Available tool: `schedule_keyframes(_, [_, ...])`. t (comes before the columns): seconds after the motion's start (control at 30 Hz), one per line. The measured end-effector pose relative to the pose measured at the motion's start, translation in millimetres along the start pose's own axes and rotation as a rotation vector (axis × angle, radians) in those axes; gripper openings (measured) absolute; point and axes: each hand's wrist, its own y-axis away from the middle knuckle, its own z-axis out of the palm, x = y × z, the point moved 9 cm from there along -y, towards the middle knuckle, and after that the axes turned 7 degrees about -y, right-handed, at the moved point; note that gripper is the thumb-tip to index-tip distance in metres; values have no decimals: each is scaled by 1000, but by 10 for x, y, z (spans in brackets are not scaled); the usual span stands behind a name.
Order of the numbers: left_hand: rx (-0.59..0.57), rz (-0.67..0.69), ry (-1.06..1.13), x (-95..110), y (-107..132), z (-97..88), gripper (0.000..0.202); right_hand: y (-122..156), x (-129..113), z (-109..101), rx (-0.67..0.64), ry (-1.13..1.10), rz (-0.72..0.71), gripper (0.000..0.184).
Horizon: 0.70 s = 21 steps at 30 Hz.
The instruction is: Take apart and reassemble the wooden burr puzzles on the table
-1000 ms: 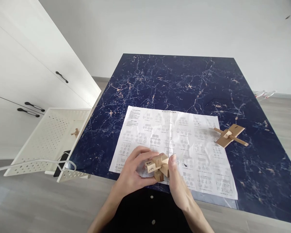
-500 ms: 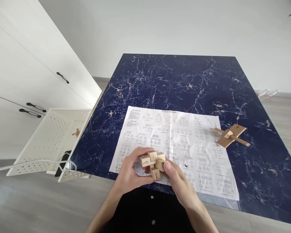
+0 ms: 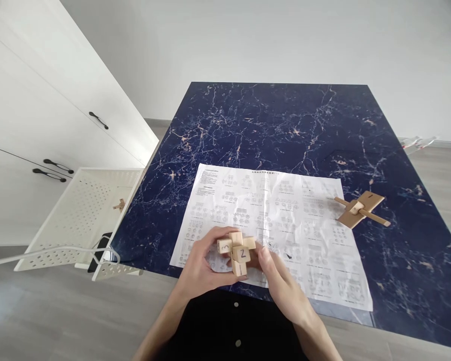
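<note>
A wooden interlocking burr puzzle [image 3: 239, 253] is held over the printed sheet, with handwritten numbers 1, 2 and 3 on its block ends. My left hand [image 3: 200, 263] is closed around it from the left, index finger along the top and thumb along the bottom. At its right side is my right hand [image 3: 281, 276], its thumb lifted clear of the wood. The fingers of that hand lie partly behind the puzzle, so whether they touch it is hidden. Underneath spreads the creased paper sheet [image 3: 300, 240] with many small printed diagrams.
A second wooden puzzle [image 3: 363, 209], a flat board crossed by a stick, rests at the sheet's right edge on the dark blue marbled table [image 3: 270, 130]. On the left, a white perforated basket [image 3: 71, 215] holds a small wooden piece [image 3: 119, 205]. A white cable [image 3: 60, 249] crosses the basket.
My right thumb has come off the puzzle and moved slightly right. The block marked 2 now faces up towards me. My left hand keeps its hold.
</note>
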Motion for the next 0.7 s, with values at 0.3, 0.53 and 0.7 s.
schedule_keyframes(0.3, [-104,98,10,44,-37,65,74,27,-119,-268,47,424,-227,27])
schedule_keyframes(0.53, [-145,234,5,111,-41,94,81,36,-5,-119,-105,177,-108,56])
schedule_keyframes(0.7, [-159,241,45,87,-17,102,82,57,33,-34,-192,27,-18,58])
